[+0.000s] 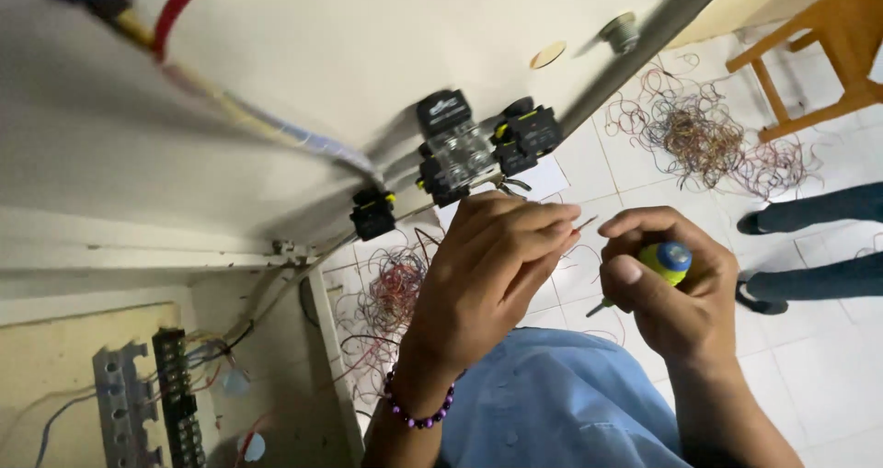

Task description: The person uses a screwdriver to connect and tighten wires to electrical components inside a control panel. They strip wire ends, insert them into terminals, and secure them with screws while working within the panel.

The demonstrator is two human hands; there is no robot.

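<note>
White floor tiles (pixel 828 376) fill the right of the downward head view, and a pale cabinet panel (pixel 386 54) tilts across the top left. At the centre, the left hand (pixel 492 266) has its fingertips pinched together on a thin wire end (pixel 583 222), which pokes out just past them toward the right hand, seemingly so the bare tip stays steady and reachable. The right hand (pixel 676 289) is closed around a screwdriver (pixel 664 264) with a yellow-green handle and blue cap; its shaft angles down and left below the fist, near the wire but not touching it. A purple bead bracelet (pixel 414 411) circles the left wrist, above a blue garment (pixel 552 404). Just above the hands, black and clear push-button switch blocks (pixel 455 146) are mounted on the panel, with a smaller black-and-yellow one (pixel 372 215) to their left. Loose wire offcuts (pixel 699 132) lie tangled on the floor. Another person's dark-clad legs (pixel 819 247) stand at the right, beside a wooden stool (pixel 819 54). A terminal strip (pixel 179 394) sits lower left.
</note>
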